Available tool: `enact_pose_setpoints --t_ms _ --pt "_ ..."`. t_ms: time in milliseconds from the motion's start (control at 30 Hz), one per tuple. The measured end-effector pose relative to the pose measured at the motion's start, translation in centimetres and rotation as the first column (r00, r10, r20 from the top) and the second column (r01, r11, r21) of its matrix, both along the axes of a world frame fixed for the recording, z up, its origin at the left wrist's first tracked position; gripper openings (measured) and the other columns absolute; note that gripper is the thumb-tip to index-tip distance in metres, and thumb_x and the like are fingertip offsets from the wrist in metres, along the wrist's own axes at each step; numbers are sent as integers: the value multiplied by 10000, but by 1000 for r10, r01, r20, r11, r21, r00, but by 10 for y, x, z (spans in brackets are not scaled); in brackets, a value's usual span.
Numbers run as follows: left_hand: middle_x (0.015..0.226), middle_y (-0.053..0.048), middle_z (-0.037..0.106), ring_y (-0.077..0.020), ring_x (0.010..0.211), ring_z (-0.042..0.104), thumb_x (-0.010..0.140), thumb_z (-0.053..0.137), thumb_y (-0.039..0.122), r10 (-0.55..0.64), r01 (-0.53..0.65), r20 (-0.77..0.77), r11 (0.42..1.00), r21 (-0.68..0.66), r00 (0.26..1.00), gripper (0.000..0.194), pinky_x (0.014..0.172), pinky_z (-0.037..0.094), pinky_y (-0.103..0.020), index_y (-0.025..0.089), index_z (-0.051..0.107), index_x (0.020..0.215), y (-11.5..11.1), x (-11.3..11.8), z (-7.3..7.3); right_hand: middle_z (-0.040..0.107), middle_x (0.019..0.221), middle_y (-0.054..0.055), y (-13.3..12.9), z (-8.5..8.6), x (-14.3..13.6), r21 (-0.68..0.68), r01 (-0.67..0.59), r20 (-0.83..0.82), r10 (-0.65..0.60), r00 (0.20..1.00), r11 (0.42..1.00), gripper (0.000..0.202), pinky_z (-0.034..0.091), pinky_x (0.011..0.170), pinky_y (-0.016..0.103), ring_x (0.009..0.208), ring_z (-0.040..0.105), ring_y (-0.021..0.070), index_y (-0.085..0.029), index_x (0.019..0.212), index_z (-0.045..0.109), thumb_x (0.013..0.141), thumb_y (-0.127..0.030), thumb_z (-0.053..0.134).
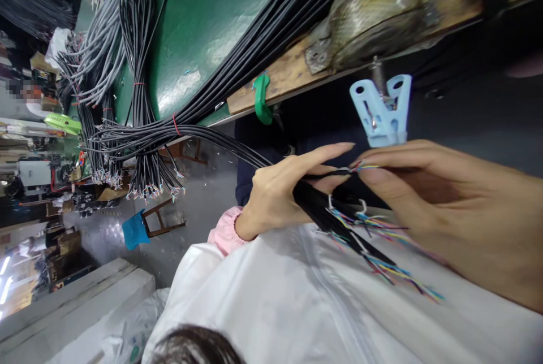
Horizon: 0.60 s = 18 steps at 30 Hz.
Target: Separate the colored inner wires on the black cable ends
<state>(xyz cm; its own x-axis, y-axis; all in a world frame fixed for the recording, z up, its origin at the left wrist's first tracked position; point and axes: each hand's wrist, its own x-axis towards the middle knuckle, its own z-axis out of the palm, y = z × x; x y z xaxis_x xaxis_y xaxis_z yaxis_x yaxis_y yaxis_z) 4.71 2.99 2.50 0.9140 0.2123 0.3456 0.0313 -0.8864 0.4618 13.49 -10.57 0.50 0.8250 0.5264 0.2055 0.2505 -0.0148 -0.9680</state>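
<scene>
My left hand [278,191], in a pink cuff, is wrapped round several black cables [324,211] near their stripped ends. From one of them, thin coloured wires [368,167] stick out, and my right hand [458,200] pinches these between thumb and fingers. Further coloured wires [418,285] fan out from the other cable ends below, over a white garment [263,302]. A light blue clothes peg [384,112] is just above my right fingertips, on a metal stem. The cables run back from my left hand to the bench.
On the green bench [220,8] lie black cable bundles [138,42] and grey cables [99,53]. A wooden strip [288,73] along its edge carries a green clip [262,98] and a tape-wrapped tool [377,19]. A blue stool [136,229] stands on the floor.
</scene>
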Motion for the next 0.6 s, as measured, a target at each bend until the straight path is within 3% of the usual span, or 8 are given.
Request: enact_pose_setpoints --t_ms 100,233,367,467,600 --pt "859 0 807 -95 667 766 1048 465 423 73 -67 119 996 -55 990 389 672 639 -190 175 764 1068 -2 -1 -8 719 790 33 -2 -5 0 -61 57 -11 -58 998 997 141 537 592 324 679 676 166 -289 818 662 944 -348 643" --pt "901 -43 799 -114 714 774 1058 411 434 101 -101 41 995 8 994 477 717 640 -245 114 751 1154 -2 -3 -14 707 773 41 -4 -8 3 -74 148 -155 -158 975 986 167 529 583 331 650 656 174 -286 800 685 917 -405 684" --pt "925 -54 789 -112 710 782 1061 336 469 82 -79 -37 995 65 996 585 715 645 -246 69 741 1199 -1 -3 -8 746 866 34 1 3 5 22 4 -119 -2 993 1000 52 572 606 325 710 697 178 -310 878 736 907 -310 693" --pt "959 -52 788 -85 718 785 1064 321 471 89 -82 -60 990 114 994 601 740 640 -192 69 749 1191 -2 -2 -4 751 868 17 4 7 7 66 -80 -41 83 996 995 78 574 593 305 710 705 167 -320 892 737 905 -277 673" --pt "970 -79 792 -61 708 767 1066 271 445 71 -54 -94 983 176 993 644 730 606 -179 23 737 1206 -2 -1 -5 779 946 19 0 3 6 95 -103 -224 122 967 990 95 609 662 310 787 742 175 -347 985 769 919 -372 705"
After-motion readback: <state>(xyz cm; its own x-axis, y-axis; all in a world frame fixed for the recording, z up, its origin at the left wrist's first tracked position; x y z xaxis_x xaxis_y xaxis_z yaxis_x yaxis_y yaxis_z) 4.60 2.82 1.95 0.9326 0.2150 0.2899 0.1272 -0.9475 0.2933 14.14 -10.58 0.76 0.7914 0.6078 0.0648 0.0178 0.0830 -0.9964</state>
